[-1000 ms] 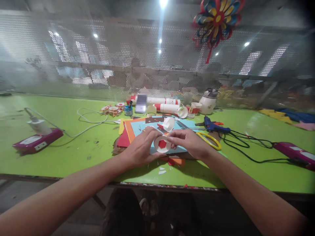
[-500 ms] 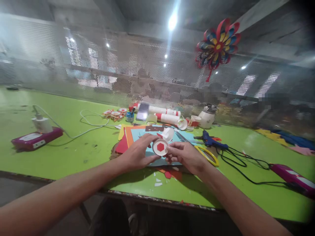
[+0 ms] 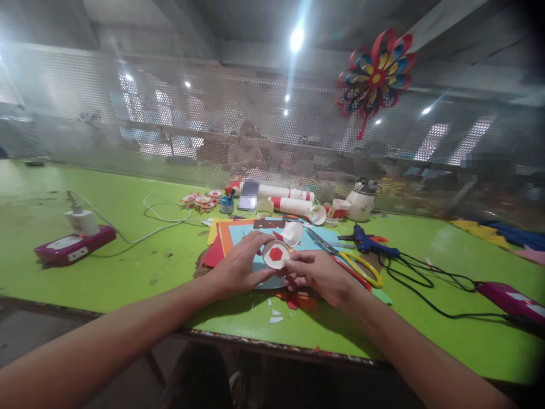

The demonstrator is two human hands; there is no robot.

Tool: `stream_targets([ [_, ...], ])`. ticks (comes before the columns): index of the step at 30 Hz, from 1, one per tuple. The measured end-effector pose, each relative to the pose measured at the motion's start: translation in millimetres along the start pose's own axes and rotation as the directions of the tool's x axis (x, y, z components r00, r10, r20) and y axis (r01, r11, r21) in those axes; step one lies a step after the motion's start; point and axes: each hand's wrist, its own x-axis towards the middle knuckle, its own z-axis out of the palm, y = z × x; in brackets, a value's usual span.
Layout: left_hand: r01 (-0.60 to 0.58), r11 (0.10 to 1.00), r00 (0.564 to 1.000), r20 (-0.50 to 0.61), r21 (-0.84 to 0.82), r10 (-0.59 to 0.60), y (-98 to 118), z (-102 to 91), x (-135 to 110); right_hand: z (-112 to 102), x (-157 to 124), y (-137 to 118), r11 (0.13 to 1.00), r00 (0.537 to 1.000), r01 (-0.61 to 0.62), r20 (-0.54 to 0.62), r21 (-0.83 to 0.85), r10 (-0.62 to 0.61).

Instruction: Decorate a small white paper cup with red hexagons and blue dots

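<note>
Between both hands is a white paper cup base, round and rimmed, its flat face turned up toward me with a red hexagon on it. My left hand curves its thumb and fingers around the left edge. From the right, my right hand pinches the rim with thumb and fingertips; its lower fingers are curled. Just behind lies a cut piece of white and red paper cup. Sheets of coloured paper are spread under the hands. Yellow-and-red-handled scissors lie beside my right wrist.
A blue glue gun with a black cord rests at right, near a purple power strip. Another purple strip holds a white plug at left. Stacked paper cups, a phone and a white jug stand behind.
The view has shifted slightly, so the table items appear moved a little to the right. Both hands keep hold of the cup base, with the hexagon still facing up.
</note>
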Motion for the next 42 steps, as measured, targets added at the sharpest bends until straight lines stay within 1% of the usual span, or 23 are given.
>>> stream_targets([
  [5,-0.010,1.000,1.000,0.025,0.010,0.009,-1.4,-1.4,0.0,-0.5,-1.2,-0.7,0.994,0.999,0.031,-0.002,-0.101,-0.032],
  [8,-0.015,1.000,0.999,0.041,0.006,0.014,-0.9,-2.0,0.3,-2.9,-0.9,-2.5,0.988,0.997,0.061,-0.027,-0.145,-0.066],
  [11,-0.014,1.000,0.998,0.054,-0.002,0.014,1.0,-3.1,1.5,-5.7,0.6,-3.3,0.982,0.993,0.100,-0.048,-0.163,-0.109],
  [18,0.009,1.000,0.998,0.059,-0.017,-0.008,2.6,-4.8,1.6,-7.5,2.4,-0.4,0.976,0.992,0.123,-0.008,-0.180,-0.127],
  [25,0.064,0.998,0.996,0.058,-0.024,-0.062,1.8,-3.7,-0.4,-4.0,1.4,-1.8,0.967,0.990,0.137,-0.010,-0.216,-0.142],
  [27,0.089,0.996,0.994,0.072,-0.021,-0.087,2.7,-4.1,-0.4,-2.8,1.4,-1.6,0.963,0.989,0.135,-0.026,-0.233,-0.145],
  [29,0.115,0.993,0.989,0.090,-0.015,-0.114,3.1,-4.6,-0.5,-2.9,3.6,-0.1,0.957,0.984,0.141,-0.067,-0.254,-0.163],
  [31,0.143,0.990,0.983,0.115,-0.007,-0.141,2.5,-4.9,-0.8,-5.0,7.7,0.5,0.947,0.968,0.160,-0.141,-0.279,-0.205],
  [33,0.171,0.985,0.975,0.144,0.004,-0.170,1.1,-4.9,-1.2,-8.4,10.6,-3.1,0.928,0.929,0.205,-0.237,-0.311,-0.285],
  [35,0.200,0.980,0.965,0.167,0.015,-0.200,-0.8,-4.5,-1.6,-10.8,6.5,-12.1,0.894,0.861,0.273,-0.325,-0.354,-0.391],
  [37,0.228,0.973,0.957,0.179,0.024,-0.229,-2.9,-3.8,-1.9,-9.3,-9.2,-21.8,0.849,0.786,0.337,-0.374,-0.408,-0.492],
  [38,0.240,0.970,0.953,0.182,0.027,-0.241,-3.9,-3.4,-1.8,-6.5,-21.6,-24.1,0.826,0.765,0.356,-0.371,-0.438,-0.527],
  [39,0.250,0.968,0.950,0.188,0.028,-0.250,-4.7,-2.9,-1.6,-2.5,-36.3,-22.9,0.803,0.757,0.367,-0.351,-0.470,-0.551],
  [40,0.258,0.966,0.946,0.196,0.028,-0.259,-5.4,-2.5,-1.2,2.6,-52.3,-17.2,0.769,0.767,0.371,-0.295,-0.520,-0.570],
  [41,0.267,0.963,0.942,0.206,0.028,-0.266,-5.9,-2.1,-0.6,8.4,-68.2,-6.6,0.685,0.809,0.361,-0.153,-0.633,-0.567],
  [42,0.275,0.961,0.937,0.218,0.027,-0.274,-6.2,-1.8,0.0,14.4,-82.9,8.7,0.621,0.875,0.346,0.002,-0.703,-0.485],
])
